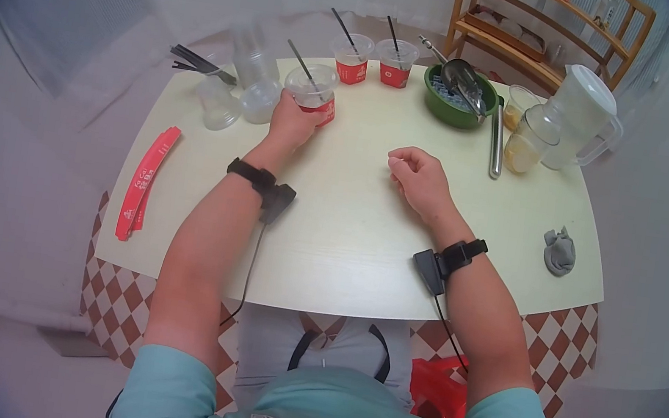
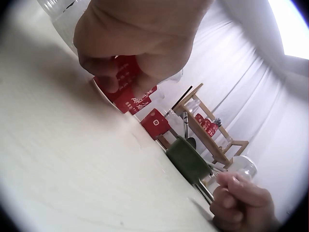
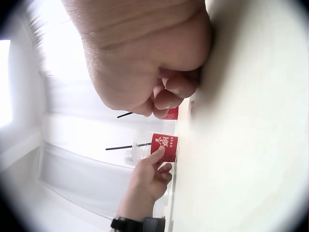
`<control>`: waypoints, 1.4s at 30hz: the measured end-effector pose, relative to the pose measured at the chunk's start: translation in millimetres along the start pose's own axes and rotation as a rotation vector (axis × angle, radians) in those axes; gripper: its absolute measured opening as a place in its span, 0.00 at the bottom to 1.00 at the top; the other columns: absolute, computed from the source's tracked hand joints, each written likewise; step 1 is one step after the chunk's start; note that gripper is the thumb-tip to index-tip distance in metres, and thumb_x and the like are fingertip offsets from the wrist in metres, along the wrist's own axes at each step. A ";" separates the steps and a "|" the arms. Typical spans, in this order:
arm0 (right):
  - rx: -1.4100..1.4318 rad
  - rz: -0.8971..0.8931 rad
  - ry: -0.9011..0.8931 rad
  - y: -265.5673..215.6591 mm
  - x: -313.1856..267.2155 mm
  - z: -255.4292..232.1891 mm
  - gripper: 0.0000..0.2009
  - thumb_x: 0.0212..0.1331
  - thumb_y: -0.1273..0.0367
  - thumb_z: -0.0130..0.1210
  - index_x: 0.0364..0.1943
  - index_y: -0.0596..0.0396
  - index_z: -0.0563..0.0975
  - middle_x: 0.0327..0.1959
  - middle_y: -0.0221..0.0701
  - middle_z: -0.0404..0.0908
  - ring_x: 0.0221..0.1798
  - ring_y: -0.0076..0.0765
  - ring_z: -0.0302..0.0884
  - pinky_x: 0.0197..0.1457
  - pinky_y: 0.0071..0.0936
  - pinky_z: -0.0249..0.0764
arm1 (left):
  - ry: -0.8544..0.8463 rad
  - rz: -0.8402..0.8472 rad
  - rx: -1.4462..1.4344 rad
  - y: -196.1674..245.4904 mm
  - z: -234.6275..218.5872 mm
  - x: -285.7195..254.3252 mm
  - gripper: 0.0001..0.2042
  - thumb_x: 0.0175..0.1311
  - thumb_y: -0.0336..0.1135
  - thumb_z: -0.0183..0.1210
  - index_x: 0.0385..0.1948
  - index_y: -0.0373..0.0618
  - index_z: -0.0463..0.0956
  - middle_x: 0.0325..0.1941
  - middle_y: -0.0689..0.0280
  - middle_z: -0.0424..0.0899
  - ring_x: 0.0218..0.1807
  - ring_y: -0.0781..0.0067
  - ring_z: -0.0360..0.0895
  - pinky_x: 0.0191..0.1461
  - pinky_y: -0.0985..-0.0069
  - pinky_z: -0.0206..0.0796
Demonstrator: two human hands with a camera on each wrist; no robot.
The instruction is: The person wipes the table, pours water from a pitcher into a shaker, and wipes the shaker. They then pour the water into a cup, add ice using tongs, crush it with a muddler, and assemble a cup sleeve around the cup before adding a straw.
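Note:
My left hand [image 1: 294, 122] grips a clear plastic cup [image 1: 313, 78] with a red paper sleeve [image 3: 165, 147] around it, low on its side. A black straw [image 1: 300, 61] leans out of this cup, which stands upright on the left half of the table. Over the middle of the table, my right hand [image 1: 422, 183] is loosely curled and holds nothing. In the right wrist view its fingers [image 3: 169, 96] are bent toward the palm, close to the tabletop. Two more red-sleeved cups with straws, a left one [image 1: 351, 66] and a right one [image 1: 396, 65], stand behind the held cup.
A green basin [image 1: 442, 111] with a metal scoop [image 1: 462, 83] stands at the back right, beside a jar [image 1: 530, 147] and a white pitcher [image 1: 583, 116]. Red paper sleeves [image 1: 147, 183], black straws [image 1: 201, 64] and clear cups [image 1: 258, 83] are left. A grey cloth [image 1: 559, 252] lies right.

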State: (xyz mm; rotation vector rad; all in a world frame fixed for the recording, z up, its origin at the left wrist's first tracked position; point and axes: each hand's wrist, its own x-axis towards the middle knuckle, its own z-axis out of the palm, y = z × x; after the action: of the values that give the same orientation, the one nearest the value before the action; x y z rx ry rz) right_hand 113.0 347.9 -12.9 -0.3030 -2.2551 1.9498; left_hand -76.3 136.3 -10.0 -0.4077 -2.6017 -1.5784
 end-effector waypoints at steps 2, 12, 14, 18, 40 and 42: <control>-0.003 -0.035 0.012 3.6 1.5 0.4 0.09 0.67 0.67 0.58 0.43 0.58 0.82 0.31 0.24 0.82 0.32 0.18 0.75 0.38 0.21 0.72 | 0.059 -0.076 0.046 5.3 11.2 18.3 0.38 0.53 0.33 0.72 0.64 0.32 0.58 0.64 0.47 0.76 0.64 0.51 0.76 0.66 0.65 0.70; -0.019 -0.051 0.026 7.6 2.0 3.3 0.09 0.66 0.67 0.58 0.43 0.58 0.82 0.29 0.23 0.81 0.31 0.17 0.74 0.38 0.20 0.71 | 0.252 -0.325 0.043 -17.1 38.1 112.5 0.35 0.61 0.27 0.59 0.67 0.23 0.50 0.63 0.37 0.73 0.65 0.43 0.75 0.64 0.63 0.72; -0.008 -0.041 0.025 5.6 0.8 3.3 0.09 0.66 0.67 0.58 0.43 0.58 0.83 0.29 0.22 0.80 0.31 0.17 0.73 0.37 0.20 0.70 | 0.271 -0.334 0.061 -19.9 38.1 120.1 0.35 0.61 0.26 0.59 0.66 0.23 0.50 0.63 0.37 0.73 0.65 0.44 0.76 0.63 0.64 0.73; -0.051 -0.065 0.030 6.9 2.2 2.0 0.10 0.66 0.67 0.58 0.43 0.59 0.83 0.28 0.22 0.80 0.30 0.17 0.72 0.36 0.20 0.70 | 0.258 -0.310 -0.019 -23.2 38.5 127.9 0.35 0.59 0.25 0.61 0.66 0.24 0.52 0.62 0.39 0.75 0.64 0.44 0.76 0.61 0.64 0.74; -0.039 -0.089 0.017 7.8 2.1 3.4 0.09 0.66 0.67 0.59 0.40 0.59 0.83 0.28 0.22 0.80 0.31 0.17 0.73 0.36 0.20 0.70 | 0.092 -0.242 -0.294 -36.4 -119.4 -77.0 0.07 0.68 0.31 0.62 0.41 0.38 0.79 0.32 0.67 0.82 0.27 0.79 0.78 0.28 0.81 0.71; -0.036 -0.085 0.016 7.0 1.5 3.3 0.09 0.66 0.67 0.59 0.40 0.59 0.83 0.28 0.22 0.80 0.31 0.17 0.73 0.37 0.20 0.70 | 0.142 -0.272 -0.283 -43.3 -139.0 -79.9 0.08 0.69 0.33 0.62 0.41 0.38 0.79 0.32 0.67 0.82 0.26 0.79 0.78 0.28 0.81 0.70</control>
State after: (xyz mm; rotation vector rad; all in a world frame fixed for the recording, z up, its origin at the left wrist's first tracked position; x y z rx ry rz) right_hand 111.1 346.0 -20.4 -0.2223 -2.2564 1.8601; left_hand -21.3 -19.9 2.3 0.0492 -2.4147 -1.9887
